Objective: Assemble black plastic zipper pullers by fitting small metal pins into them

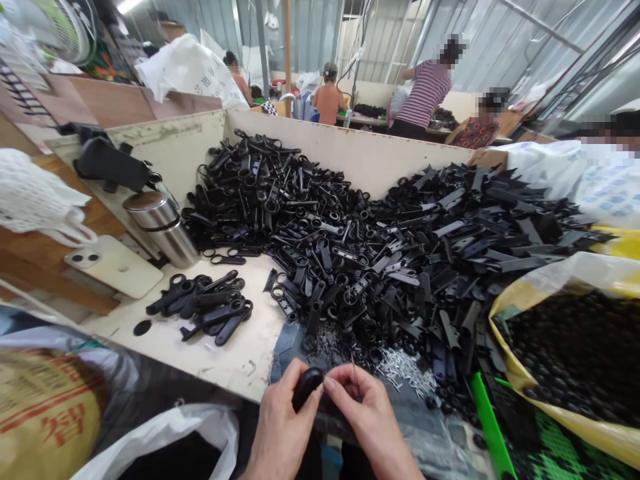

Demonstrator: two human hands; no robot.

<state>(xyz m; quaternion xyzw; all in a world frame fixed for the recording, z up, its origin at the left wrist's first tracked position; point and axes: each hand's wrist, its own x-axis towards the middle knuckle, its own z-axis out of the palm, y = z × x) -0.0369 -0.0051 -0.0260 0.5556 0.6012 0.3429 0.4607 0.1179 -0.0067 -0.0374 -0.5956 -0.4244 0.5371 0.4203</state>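
Left hand (283,420), right hand (370,420): together beyond the cream bench (240,360) edge; left clamped on a glossy black oval plastic piece (307,389), right pinching a thin metal pin (353,365), probably. Risk: slippage, pin lost among loose silver metal tubes (405,372) beside heaped black plastic zipper pulls (400,267).

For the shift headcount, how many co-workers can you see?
5: a far-left person, an orange-shirted person, a striped-shirted person, a person in a patterned top, a right-edge person; more may be hidden.
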